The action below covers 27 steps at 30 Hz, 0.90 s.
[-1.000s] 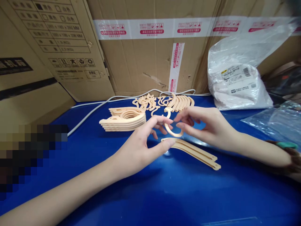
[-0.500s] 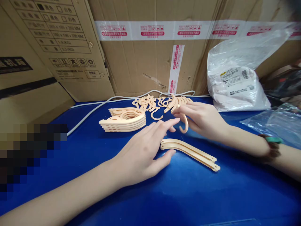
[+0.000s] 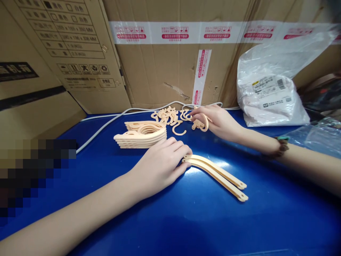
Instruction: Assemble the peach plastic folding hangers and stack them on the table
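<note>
My left hand is closed, with thumb and fingers on the near-left ends of two curved cream hanger arms. These lie side by side on the blue table, their far ends slightly spread. Farther back, my right hand has a cream hanger hook in its fingers, over a group of cream hanger parts that it partly hides. Left of it are a loose hook and a heap of hooks. A stack of cream plastic hanger pieces stands behind my left hand.
Cardboard boxes wall off the back and left of the blue table. A grey cable runs along the back edge. At the right stand a white plastic bag and clear plastic film.
My left hand has closed on the ends of the hanger arms, whose far ends have spread slightly. My right hand has moved back to the parts group, still with the hook.
</note>
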Motion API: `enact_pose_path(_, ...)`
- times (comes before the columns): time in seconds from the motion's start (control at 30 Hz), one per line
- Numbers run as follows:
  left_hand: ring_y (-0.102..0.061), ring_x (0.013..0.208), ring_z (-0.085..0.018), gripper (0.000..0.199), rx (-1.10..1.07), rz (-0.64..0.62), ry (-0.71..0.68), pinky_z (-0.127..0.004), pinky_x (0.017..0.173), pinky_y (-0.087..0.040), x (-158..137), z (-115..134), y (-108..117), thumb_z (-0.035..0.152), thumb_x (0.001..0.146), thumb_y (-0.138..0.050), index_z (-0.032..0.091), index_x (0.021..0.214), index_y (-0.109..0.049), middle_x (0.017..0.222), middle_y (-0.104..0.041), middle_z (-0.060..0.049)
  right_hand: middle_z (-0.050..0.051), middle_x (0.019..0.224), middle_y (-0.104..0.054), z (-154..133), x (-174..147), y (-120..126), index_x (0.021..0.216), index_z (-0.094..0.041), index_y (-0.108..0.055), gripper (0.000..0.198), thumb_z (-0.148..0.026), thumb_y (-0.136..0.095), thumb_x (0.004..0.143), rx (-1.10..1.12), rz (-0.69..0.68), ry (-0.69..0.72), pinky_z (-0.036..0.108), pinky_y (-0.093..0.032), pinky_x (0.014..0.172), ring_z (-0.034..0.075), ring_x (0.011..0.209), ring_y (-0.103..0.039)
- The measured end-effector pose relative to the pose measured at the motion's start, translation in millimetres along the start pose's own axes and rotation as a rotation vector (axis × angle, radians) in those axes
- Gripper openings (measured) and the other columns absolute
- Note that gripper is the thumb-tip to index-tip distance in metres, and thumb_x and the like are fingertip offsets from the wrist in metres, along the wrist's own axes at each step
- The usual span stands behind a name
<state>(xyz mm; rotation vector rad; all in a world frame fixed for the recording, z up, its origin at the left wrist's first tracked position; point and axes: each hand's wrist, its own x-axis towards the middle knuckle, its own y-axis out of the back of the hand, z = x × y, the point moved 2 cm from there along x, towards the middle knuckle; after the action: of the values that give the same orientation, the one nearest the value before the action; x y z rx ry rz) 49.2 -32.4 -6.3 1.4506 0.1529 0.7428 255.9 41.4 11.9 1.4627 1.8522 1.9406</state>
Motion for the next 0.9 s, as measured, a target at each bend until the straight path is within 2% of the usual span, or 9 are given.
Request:
enact_pose_path(0.07,-0.054,0.087,-0.019,0.012,-0.005,0.013,0.012,-0.033,0.077,-0.040,0,-1,-1,0.024,0.097,-0.048,0.016,0.097,-0.058,0.095,-0.063,-0.002,0.006,0.086,-0.071,-8,-8,7,0.095,-0.017,-0.069,0.036,-0.040,-0.041,0.099,0.193,0.046,-0.106,0.031,-0.044,0.075,0.018,0.080,-0.064)
enact_pose_path(0.13,-0.054,0.086,-0.018,0.012,-0.012,0.010,0.017,-0.033,0.076,-0.041,0,-1,-2,0.023,0.097,-0.048,0.016,0.095,-0.057,0.094,-0.063,-0.002,0.002,0.068,-0.064,-17,-18,9,0.072,-0.018,-0.067,0.043,-0.046,-0.045,0.096,0.341,0.064,-0.202,0.029,-0.042,0.069,0.016,0.069,-0.060)
enact_pose_path(0.2,-0.054,0.085,-0.018,0.015,-0.023,-0.003,0.012,-0.032,0.076,-0.042,1,-1,-3,0.023,0.098,-0.045,0.016,0.094,-0.057,0.093,-0.063,-0.003,0.000,0.060,-0.056,-26,-27,6,0.056,-0.019,-0.059,0.048,-0.047,-0.048,0.094,0.472,0.048,-0.308,0.029,-0.042,0.072,0.015,0.069,-0.057)
enact_pose_path(0.27,-0.055,0.087,-0.019,0.017,-0.029,-0.017,0.012,-0.032,0.077,-0.043,1,-1,-4,0.023,0.099,-0.042,0.016,0.095,-0.058,0.094,-0.063,-0.004,-0.002,0.053,-0.047,-31,-34,0,0.052,-0.019,-0.057,0.051,-0.048,-0.050,0.093,0.592,-0.015,-0.382,0.029,-0.042,0.070,0.014,0.065,-0.054)
enact_pose_path(0.37,-0.057,0.092,-0.019,0.020,-0.030,-0.033,0.015,-0.033,0.081,-0.045,1,-1,-5,0.022,0.100,-0.040,0.016,0.101,-0.059,0.099,-0.064,-0.006,-0.003,0.055,-0.043,-32,-39,-8,0.066,-0.018,-0.069,0.046,-0.051,-0.050,0.092,0.718,-0.116,-0.474,0.027,-0.038,0.060,0.011,0.056,-0.044)
enact_pose_path(0.47,-0.056,0.098,-0.019,0.021,-0.006,-0.020,-0.036,-0.033,0.086,-0.045,1,-1,-3,0.019,0.100,-0.038,0.016,0.102,-0.059,0.107,-0.064,-0.006,-0.004,0.058,-0.045,-29,-40,-11,0.083,-0.016,-0.075,0.042,-0.051,-0.052,0.091,0.798,-0.121,-0.525,0.026,-0.036,0.056,0.009,0.056,-0.041)
enact_pose_path(0.6,-0.055,0.099,-0.019,0.022,0.088,0.022,-0.078,-0.032,0.085,-0.044,2,-1,-1,0.014,0.098,-0.039,0.016,0.104,-0.060,0.115,-0.061,-0.007,-0.001,0.064,-0.056,-25,-41,-11,0.086,-0.015,-0.075,0.037,-0.049,-0.059,0.087,0.874,-0.116,-0.526,0.025,-0.040,0.059,0.009,0.060,-0.046)
enact_pose_path(0.73,-0.053,0.088,-0.018,0.026,0.142,0.040,-0.075,-0.030,0.075,-0.043,3,0,0,0.010,0.096,-0.039,0.019,0.105,-0.063,0.101,-0.060,-0.005,0.002,0.078,-0.068,-24,-43,-12,0.088,-0.016,-0.075,0.034,-0.047,-0.062,0.086,0.933,-0.155,-0.515,0.025,-0.042,0.062,0.009,0.064,-0.051)
enact_pose_path(0.9,-0.051,0.085,-0.017,0.031,0.110,0.049,-0.070,-0.029,0.072,-0.040,2,0,5,0.004,0.092,-0.037,0.019,0.094,-0.064,0.096,-0.059,-0.004,0.003,0.081,-0.070,-24,-42,-11,0.086,-0.015,-0.075,0.031,-0.043,-0.062,0.086,0.925,-0.171,-0.520,0.025,-0.041,0.062,0.009,0.065,-0.051)
